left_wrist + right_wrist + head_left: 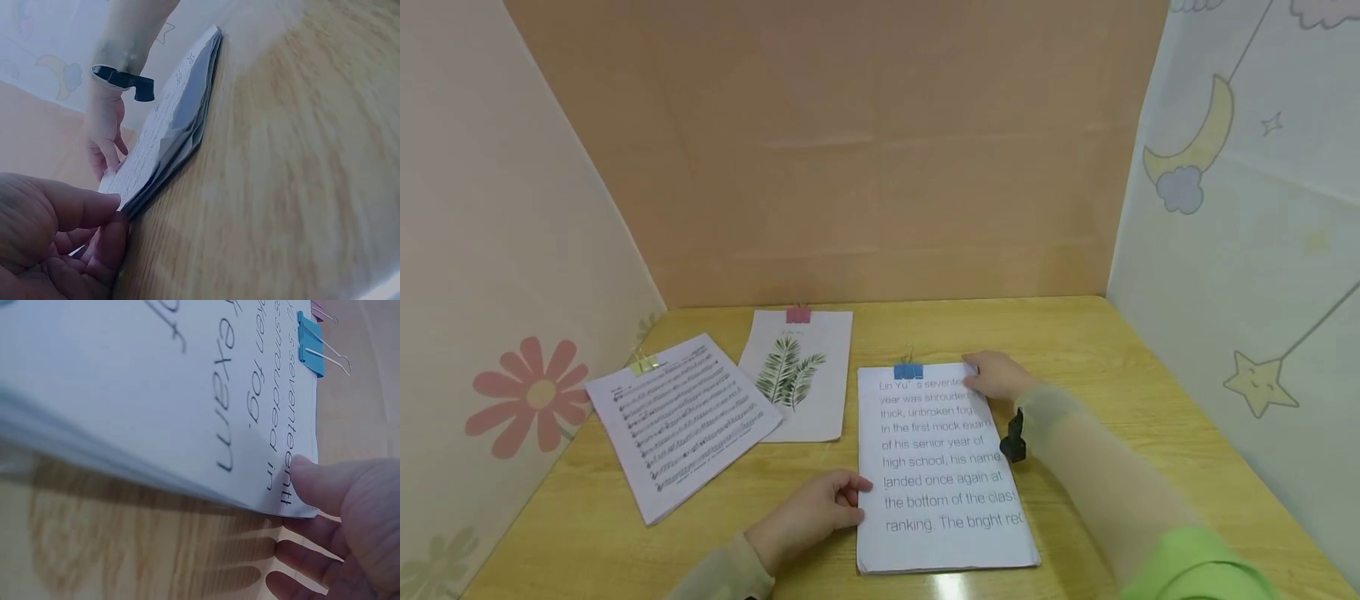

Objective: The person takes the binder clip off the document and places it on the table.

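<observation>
A stack of printed paper (943, 546) in large type lies on the table, with a blue binder clip (908, 372) at its top edge. My left hand (811, 510) pinches the stack's left edge, low down; in the left wrist view its thumb (94, 209) lies on top and the fingers are at the side. At the top right corner, my right hand (1000, 377) pinches the paper, the thumb (319, 487) over the printed face and the other fingers along the edge below. The layered sheets fan slightly at the near corner in the left wrist view.
Left of the stack, a sheet-music bundle (700, 425) with a yellow-green clip (643, 362) overlaps a leaf-print bundle (820, 400) with a red clip (798, 316). The wooden table (1135, 417) ends at a brown back panel (880, 167) and patterned side panels.
</observation>
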Tool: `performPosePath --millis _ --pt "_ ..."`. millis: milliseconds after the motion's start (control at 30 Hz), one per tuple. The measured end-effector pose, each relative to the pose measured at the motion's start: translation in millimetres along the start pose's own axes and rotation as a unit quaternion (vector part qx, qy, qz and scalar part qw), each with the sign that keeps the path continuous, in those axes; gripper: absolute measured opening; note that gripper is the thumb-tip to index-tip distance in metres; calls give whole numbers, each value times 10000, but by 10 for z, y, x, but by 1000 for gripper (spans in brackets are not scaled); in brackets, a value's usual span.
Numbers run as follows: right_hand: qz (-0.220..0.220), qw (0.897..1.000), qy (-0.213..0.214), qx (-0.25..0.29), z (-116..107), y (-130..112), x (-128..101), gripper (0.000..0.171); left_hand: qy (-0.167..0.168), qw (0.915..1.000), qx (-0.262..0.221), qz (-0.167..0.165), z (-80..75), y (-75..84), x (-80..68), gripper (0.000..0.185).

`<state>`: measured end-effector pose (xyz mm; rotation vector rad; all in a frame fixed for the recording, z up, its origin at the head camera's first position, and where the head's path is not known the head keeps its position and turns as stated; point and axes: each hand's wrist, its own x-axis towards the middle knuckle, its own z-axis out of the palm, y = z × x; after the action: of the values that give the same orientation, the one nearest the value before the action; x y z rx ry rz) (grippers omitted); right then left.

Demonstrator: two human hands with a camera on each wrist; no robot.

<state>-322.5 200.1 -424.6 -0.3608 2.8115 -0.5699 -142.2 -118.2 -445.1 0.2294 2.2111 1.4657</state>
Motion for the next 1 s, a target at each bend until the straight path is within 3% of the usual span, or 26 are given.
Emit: performPosePath --millis 200,367,533,1000 --pt "-153 9997 182 -71 68 15 95 47 1 9980 592 239 39 -37 9 24" --pt "35 9982 372 478 124 35 117 31 20 9956 857 383 86 -67 23 24" --pt "202 9929 485 1071 157 47 121 25 55 9958 859 298 98 -95 24 24" --pt "136 9811 731 1789 120 65 96 25 -221 9995 108 187 3 -98 32 22"
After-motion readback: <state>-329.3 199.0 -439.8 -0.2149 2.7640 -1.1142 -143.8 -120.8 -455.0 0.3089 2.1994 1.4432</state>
